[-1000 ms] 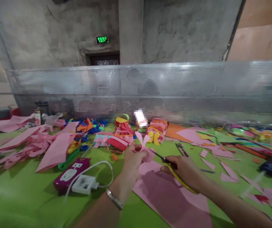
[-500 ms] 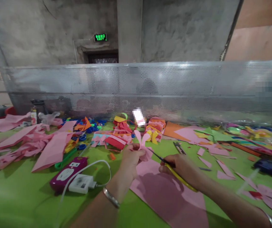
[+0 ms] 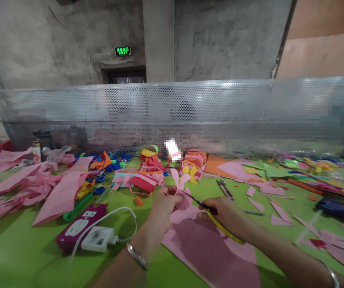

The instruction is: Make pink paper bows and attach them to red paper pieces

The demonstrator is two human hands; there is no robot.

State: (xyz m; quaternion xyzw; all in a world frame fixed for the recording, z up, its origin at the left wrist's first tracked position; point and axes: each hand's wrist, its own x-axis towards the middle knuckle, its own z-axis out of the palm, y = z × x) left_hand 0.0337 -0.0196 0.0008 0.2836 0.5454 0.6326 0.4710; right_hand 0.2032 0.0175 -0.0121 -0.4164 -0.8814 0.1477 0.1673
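My left hand (image 3: 163, 205) is closed on a pink paper bow (image 3: 180, 185) whose loops stick up above my fingers. My right hand (image 3: 223, 212) grips yellow-handled scissors (image 3: 216, 221), and the dark blades point left at the bow. Both hands hover over a large pink paper sheet (image 3: 214, 252) that lies on the green table (image 3: 24, 256). A silver bangle sits on my left wrist.
A purple power strip (image 3: 80, 226) with a white charger (image 3: 98, 239) lies to the left. Pink paper strips (image 3: 39, 190), coloured bows (image 3: 153, 170), small snips (image 3: 224, 189) and scraps litter the table. A blue glue gun (image 3: 336, 208) lies far right. A perforated metal screen (image 3: 190, 116) stands behind.
My hands hold the same grip on the bow and scissors. The view has shifted a little, so everything sits slightly lower and further left in the picture.
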